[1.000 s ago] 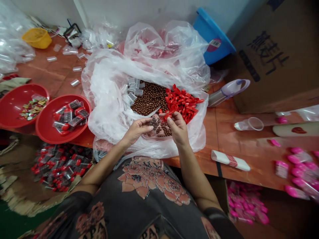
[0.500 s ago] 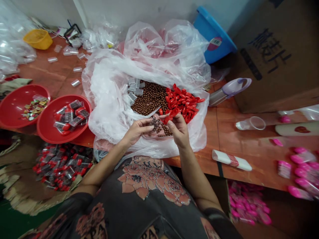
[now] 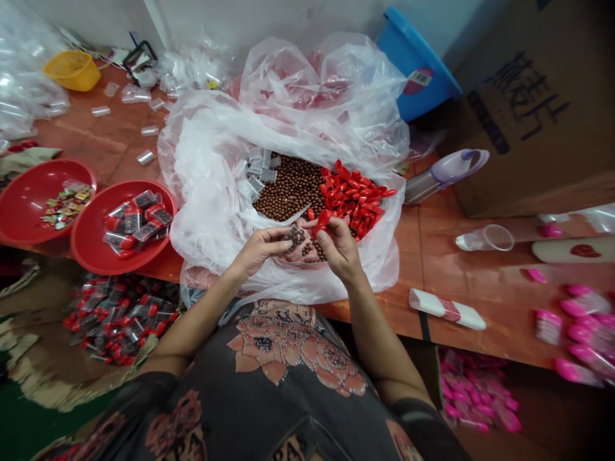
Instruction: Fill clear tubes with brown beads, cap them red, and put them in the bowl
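"Red cap (image 3: 323,219) risen a touch?"

"Yes, pinched in my right hand (image 3: 339,251) above the plastic bag (image 3: 202,192); my left hand (image 3: 261,251) grips a bead-filled packet (image 3: 294,238). Capped packets (image 3: 144,221) sit in a red basin (image 3: 85,234) left of the bag; loose caps (image 3: 353,198) remain."

A white wall (image 3: 288,16) closes off the far side of a cramped workroom, where a long orange-brown workbench (image 3: 108,144) runs from left to right. A large cardboard carton (image 3: 523,109) printed with black Chinese characters stands at far right, just beside a blue plastic tub (image 3: 423,70). At near left, torn cardboard (image 3: 43,378) lies on a green floor (image 3: 19,410), under even indoor light.
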Available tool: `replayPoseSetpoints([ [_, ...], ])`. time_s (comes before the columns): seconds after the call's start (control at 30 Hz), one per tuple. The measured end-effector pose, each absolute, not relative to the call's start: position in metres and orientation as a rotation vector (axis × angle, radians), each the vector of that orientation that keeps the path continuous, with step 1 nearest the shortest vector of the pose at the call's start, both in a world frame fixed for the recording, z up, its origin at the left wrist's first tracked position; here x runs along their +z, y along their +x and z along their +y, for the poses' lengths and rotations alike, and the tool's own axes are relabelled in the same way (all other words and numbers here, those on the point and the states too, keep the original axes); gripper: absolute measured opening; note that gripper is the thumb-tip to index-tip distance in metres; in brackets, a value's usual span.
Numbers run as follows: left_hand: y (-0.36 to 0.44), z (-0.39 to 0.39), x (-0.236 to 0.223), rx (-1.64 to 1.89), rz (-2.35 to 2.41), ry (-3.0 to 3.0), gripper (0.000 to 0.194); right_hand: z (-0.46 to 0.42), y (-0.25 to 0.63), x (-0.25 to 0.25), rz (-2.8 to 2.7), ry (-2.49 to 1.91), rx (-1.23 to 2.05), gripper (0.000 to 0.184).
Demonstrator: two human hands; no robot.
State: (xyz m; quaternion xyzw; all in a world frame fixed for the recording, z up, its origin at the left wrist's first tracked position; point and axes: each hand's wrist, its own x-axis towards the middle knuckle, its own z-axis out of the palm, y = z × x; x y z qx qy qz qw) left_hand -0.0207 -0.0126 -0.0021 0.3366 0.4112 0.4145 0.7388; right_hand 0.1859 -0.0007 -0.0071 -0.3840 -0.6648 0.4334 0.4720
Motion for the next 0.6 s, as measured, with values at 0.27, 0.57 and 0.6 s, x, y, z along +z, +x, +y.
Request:
replayPoseSetpoints([
  [0.27,-0.022,-0.016,0.003,0.881,0.91,0.745,0.042,-0.005,0.186,-0.012,-1.64,-0.922,1.113,0.02],
  [0.57,-0.023,-0.016,-0.001,0.897,0.941,0.728,0.041,-0.003,0.184,-0.016,-1.456,-1.06,1.016,0.019],
  [0.6,-0.023,-0.016,-0.002,0.905,0.942,0.746,0.041,-0.002,0.182,-0.015,-1.437,-1.092,1.062,0.02],
])
